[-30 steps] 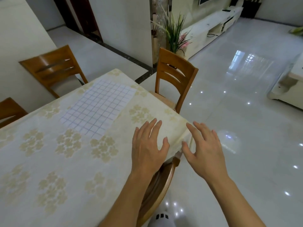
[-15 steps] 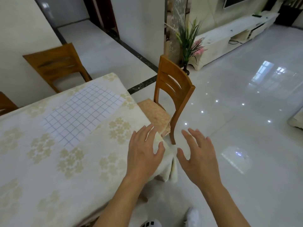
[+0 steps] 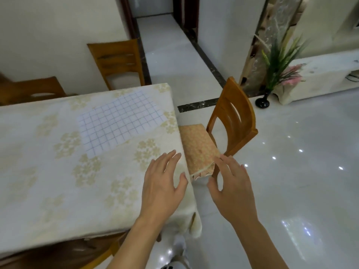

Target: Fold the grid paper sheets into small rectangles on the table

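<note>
A white grid paper sheet lies flat and unfolded on the table, toward its far right part. My left hand hovers over the table's right edge with fingers spread, holding nothing. Just off that edge, my right hand floats above the floor, also spread and empty. Both hands are well short of the sheet.
The table wears a cream floral cloth. A wooden chair with a patterned cushion stands at the right edge, close to my right hand. Two more chairs stand at the far side. A vase with a plant sits on the glossy floor.
The view has swung left and down, so the table fills more of the frame. Both hands stay spread near the table's right edge; the sheet has not moved.
</note>
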